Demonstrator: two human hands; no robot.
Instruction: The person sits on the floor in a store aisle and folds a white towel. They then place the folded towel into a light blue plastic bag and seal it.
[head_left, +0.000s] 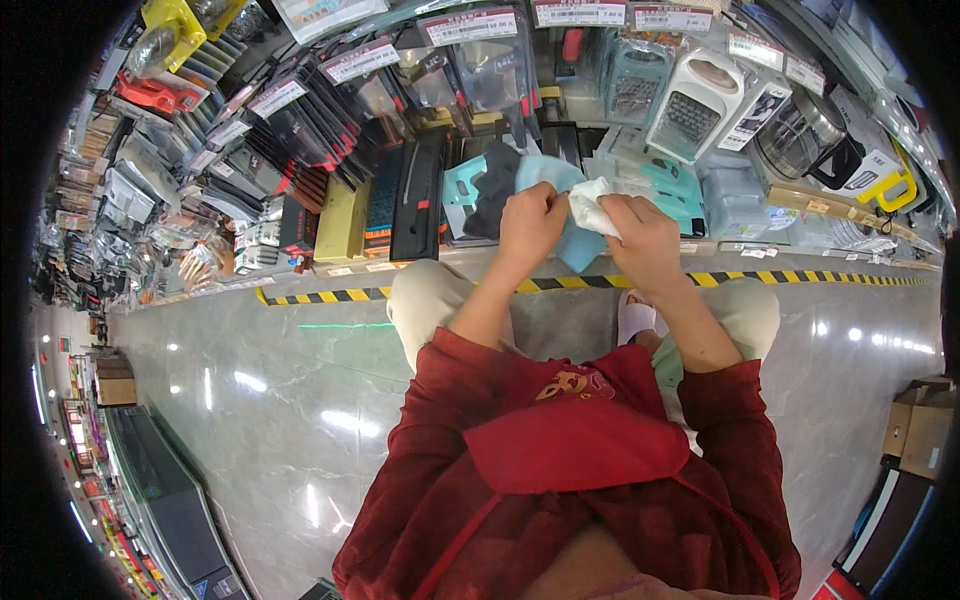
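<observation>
I squat before a shop's lower shelf with both arms stretched forward. My left hand (534, 223) is closed on a light blue cloth (581, 251), which shows above and below its fingers. A crumpled white cloth or tissue (591, 206) is pinched in my right hand (646, 238), its near end by my left fingertips. Whether the left fingers also grip the white piece cannot be told. Just behind my left hand lie a dark grey piece (495, 191) and a turquoise packaged item (463, 186). Turquoise packs (667, 191) lie beyond my right hand.
A boxed knife (417, 199) and gold box (343, 223) stand left; packaged knives (307, 127) hang above. Box graters (694, 105) and a glass pot (804, 127) are right. Striped tape (731, 278) edges the floor. Cartons (921, 427) stand behind, at right.
</observation>
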